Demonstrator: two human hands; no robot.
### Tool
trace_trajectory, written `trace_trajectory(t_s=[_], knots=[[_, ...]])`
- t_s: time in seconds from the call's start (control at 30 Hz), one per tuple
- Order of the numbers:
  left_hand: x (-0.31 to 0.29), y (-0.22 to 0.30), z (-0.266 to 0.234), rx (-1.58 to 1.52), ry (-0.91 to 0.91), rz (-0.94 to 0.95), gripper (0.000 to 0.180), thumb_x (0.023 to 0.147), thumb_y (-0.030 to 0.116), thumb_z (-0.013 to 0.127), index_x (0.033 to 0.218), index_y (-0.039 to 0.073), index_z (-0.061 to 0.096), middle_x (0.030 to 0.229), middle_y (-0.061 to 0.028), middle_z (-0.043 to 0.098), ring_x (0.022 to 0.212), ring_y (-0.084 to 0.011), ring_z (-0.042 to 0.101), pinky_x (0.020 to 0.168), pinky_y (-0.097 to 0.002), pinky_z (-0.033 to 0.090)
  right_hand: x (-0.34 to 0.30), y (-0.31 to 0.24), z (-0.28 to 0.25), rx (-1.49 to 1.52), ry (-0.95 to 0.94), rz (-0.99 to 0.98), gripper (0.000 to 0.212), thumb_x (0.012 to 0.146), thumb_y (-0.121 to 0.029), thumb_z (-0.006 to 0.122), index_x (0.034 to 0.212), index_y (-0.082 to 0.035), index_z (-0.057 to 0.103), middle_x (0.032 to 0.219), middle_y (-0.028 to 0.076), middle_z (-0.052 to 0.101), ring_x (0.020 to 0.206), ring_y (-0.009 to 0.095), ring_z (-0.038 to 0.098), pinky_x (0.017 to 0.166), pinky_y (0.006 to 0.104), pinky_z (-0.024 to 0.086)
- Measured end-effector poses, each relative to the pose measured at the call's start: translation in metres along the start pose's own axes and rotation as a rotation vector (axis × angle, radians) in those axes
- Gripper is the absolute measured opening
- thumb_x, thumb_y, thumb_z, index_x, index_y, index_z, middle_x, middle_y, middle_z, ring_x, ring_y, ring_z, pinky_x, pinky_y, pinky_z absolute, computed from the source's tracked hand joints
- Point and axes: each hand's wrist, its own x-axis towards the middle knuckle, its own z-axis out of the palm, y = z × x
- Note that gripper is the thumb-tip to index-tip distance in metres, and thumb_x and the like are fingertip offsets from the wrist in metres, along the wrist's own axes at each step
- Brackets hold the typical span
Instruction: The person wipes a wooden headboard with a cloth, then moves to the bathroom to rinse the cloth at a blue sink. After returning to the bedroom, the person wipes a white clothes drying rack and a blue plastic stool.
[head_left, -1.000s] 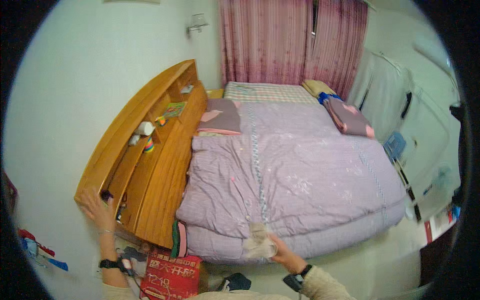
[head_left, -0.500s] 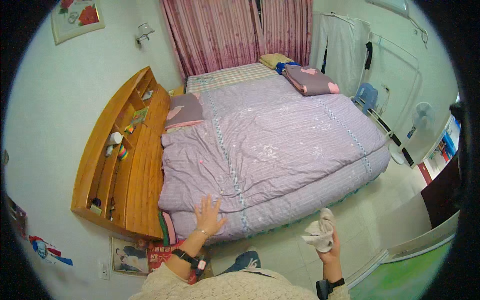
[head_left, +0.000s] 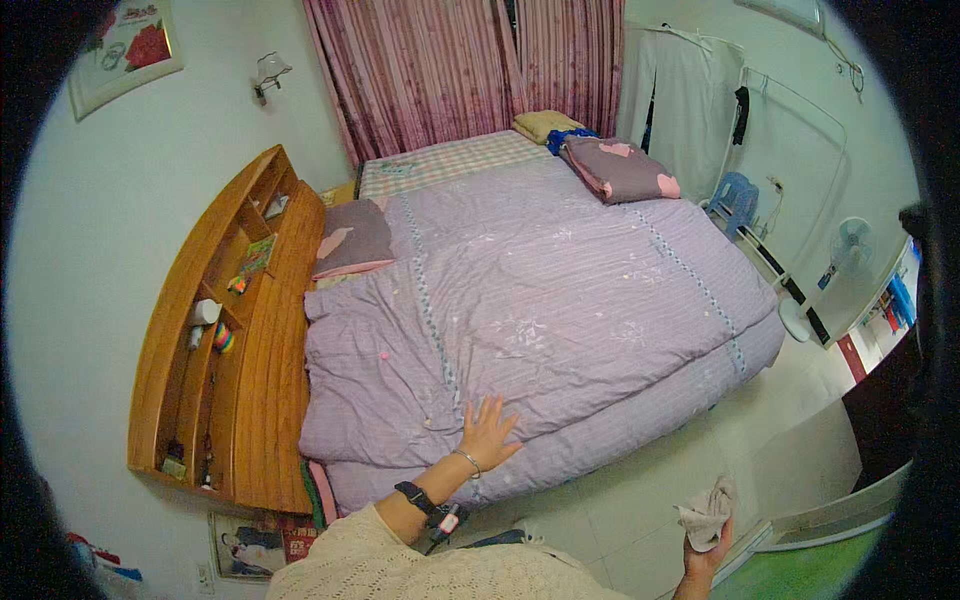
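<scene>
Left hand point(head_left: 488, 432): fingers spread wide, palm flat on the lilac duvet point(head_left: 560, 310) near the bed's close edge. Wrist carries a thin bracelet; a dark watch sits further up the forearm, below a cream knitted sleeve point(head_left: 400, 560).

Right hand point(head_left: 708, 548): raised at the lower right, well apart from the bed, fingers closed round a crumpled pale cloth point(head_left: 706, 508) (the cloth bunches above the fingers and hides most of them). It hangs over the tiled floor point(head_left: 640, 500).

Duvet covers almost the whole bed, with a dotted stripe running lengthwise on each side. One purple pillow point(head_left: 352, 238) lies by the wooden headboard shelf point(head_left: 262, 350); a second purple pillow point(head_left: 620, 170) lies at the far right corner, next to a yellowish cushion point(head_left: 546, 124).

Shelf compartments hold small items: a white cup, a striped ball, a few books (details too small to tell).

Pink curtains point(head_left: 460, 70) behind the bed. Blue stool point(head_left: 734, 200) and a standing fan point(head_left: 842, 250) on the right. Framed picture point(head_left: 128, 50) on the left wall.
</scene>
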Motion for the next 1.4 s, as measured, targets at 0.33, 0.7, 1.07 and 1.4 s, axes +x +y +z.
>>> trace_trajectory(t_s=[0.33,0.7,1.07,1.4], knots=[[0.058,0.026,-0.016,-0.024,-0.183,0.087,0.06,0.086,0.05,0.054,0.134,0.014,0.048,0.151,-0.0186,0.021,0.141,-0.0359,0.014,0.109,-0.0608,0.005,0.014,0.02,0.063,-0.2,-0.225,0.032,0.043,0.096,-0.026,0.041,0.133,-0.005,0.045,0.132,0.011,0.051,0.116,0.029,0.052,0.098,0.0461,0.043],[0.085,0.119,-0.067,-1.09,-0.392,0.357,0.043,0.096,0.027,0.053,0.131,0.002,0.049,0.126,-0.0114,0.055,0.115,-0.019,0.053,0.098,-0.0311,0.041,0.038,0.056,0.149,-0.21,-0.54,0.481,0.05,0.1,-0.039,0.033,0.136,-0.005,0.039,0.134,0.014,0.049,0.119,0.029,0.051,0.102,0.0444,0.041],[0.074,0.139,-0.052,-1.487,-0.423,0.205,0.017,0.092,0.021,0.061,0.094,0.004,0.059,0.089,0.0017,0.059,0.085,-0.0067,0.053,0.078,-0.0221,0.044,0.033,0.088,0.142,-0.47,-0.531,0.369,0.045,0.101,-0.036,0.034,0.135,-0.007,0.041,0.127,0.008,0.053,0.112,0.02,0.056,0.095,0.0363,0.048],[0.079,0.122,-0.072,-1.892,-0.159,-0.042,0.02,0.098,0.025,0.047,0.106,0.008,0.045,0.094,-0.0043,0.056,0.083,-0.0123,0.055,0.075,-0.0319,0.048,0.044,0.096,0.128,-0.484,-0.513,0.324,0.047,0.101,-0.037,0.032,0.137,-0.007,0.036,0.133,0.009,0.047,0.119,0.024,0.05,0.1,0.0391,0.043]])
